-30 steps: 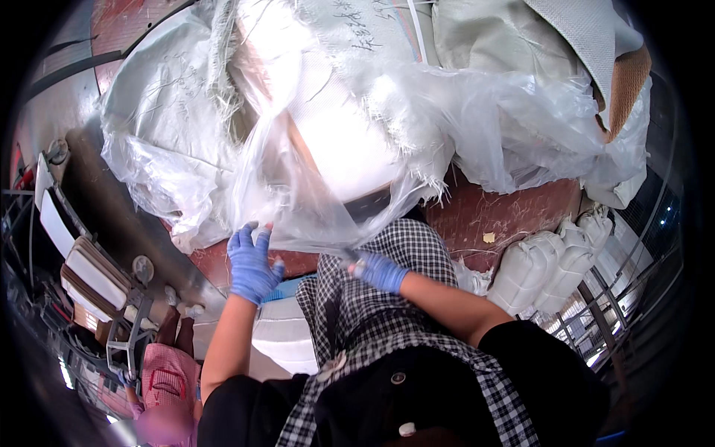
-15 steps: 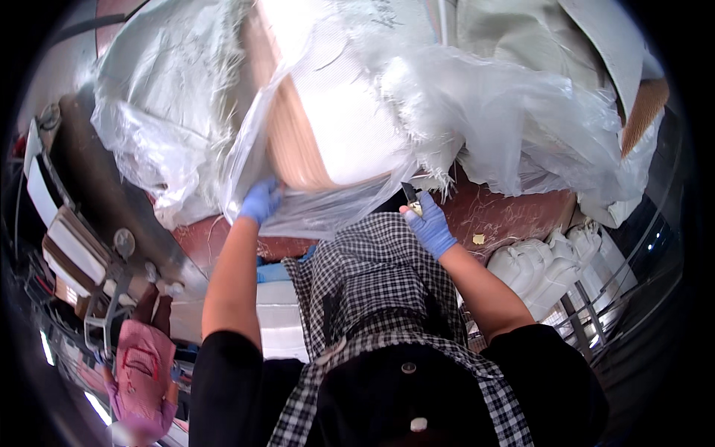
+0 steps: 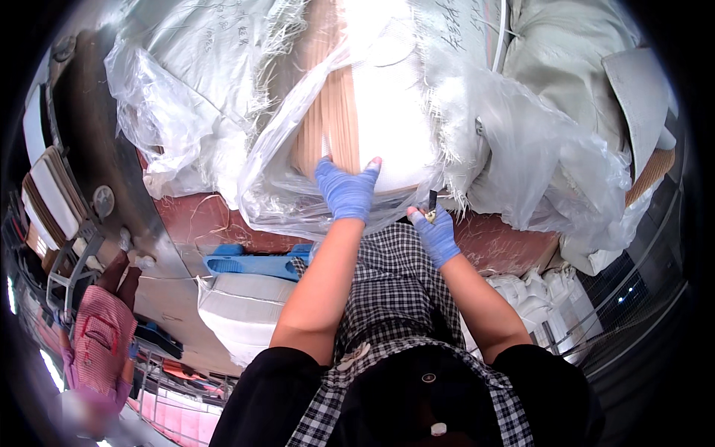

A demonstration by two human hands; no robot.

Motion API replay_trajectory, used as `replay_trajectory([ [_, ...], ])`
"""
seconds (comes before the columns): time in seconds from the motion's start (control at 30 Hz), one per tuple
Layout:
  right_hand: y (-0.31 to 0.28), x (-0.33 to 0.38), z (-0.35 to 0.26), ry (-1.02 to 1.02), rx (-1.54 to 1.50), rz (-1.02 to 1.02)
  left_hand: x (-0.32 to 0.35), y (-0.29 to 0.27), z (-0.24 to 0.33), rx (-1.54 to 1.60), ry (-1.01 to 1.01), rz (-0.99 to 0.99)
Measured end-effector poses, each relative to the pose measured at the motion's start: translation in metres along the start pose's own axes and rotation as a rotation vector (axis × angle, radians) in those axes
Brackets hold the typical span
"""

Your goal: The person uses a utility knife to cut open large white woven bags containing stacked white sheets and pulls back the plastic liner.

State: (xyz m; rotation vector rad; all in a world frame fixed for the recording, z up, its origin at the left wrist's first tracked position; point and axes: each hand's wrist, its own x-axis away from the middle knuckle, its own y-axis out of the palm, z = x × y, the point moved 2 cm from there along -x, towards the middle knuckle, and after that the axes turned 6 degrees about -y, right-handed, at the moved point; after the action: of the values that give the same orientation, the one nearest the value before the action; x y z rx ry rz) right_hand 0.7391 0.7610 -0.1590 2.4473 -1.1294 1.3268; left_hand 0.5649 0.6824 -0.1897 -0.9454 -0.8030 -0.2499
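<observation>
A thick stack of brown-edged white sheets [image 3: 328,112] lies in an opened white woven sack [image 3: 238,82] with clear plastic film [image 3: 261,179] around it. My left hand [image 3: 348,192], in a blue glove with bare fingertips, grips sheets at the near end of the stack. Its thumb rests by the white face and its fingers press into the brown edges, where a narrow pale gap shows. My right hand [image 3: 436,235], gloved alike, is closed round a small knife [image 3: 432,205], its dark blade pointing away from me, beside the film and the sack's frayed edge.
Beneath the sacks is a reddish-brown surface [image 3: 201,223]. A blue plastic pallet [image 3: 249,262] and a white wrapped bundle [image 3: 242,305] lie left of me. White sacks [image 3: 532,294] stand at right. A person in a pink apron [image 3: 104,335] stands at far left near a metal cart [image 3: 74,261].
My left hand has left the film at the stack's left corner and moved right onto the sheets. My right hand keeps the knife nearby. The view has shifted, showing more of the blue pallet.
</observation>
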Motion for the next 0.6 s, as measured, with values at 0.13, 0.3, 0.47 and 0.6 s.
replay_trajectory([
  [0.13,-0.005,-0.004,0.004,0.030,-0.188,-0.005,-0.005,-0.007,0.013,0.118,-0.132,-0.336],
  [0.3,-0.012,-0.011,0.016,0.081,-0.304,0.042,0.028,0.004,0.015,-0.211,0.123,0.069],
  [0.47,-0.011,-0.007,0.002,0.070,-0.154,0.038,0.043,0.000,0.015,-0.247,0.232,0.091],
  [0.6,-0.015,-0.007,0.018,0.064,-0.236,0.033,0.021,-0.008,0.009,-0.064,0.136,0.005],
])
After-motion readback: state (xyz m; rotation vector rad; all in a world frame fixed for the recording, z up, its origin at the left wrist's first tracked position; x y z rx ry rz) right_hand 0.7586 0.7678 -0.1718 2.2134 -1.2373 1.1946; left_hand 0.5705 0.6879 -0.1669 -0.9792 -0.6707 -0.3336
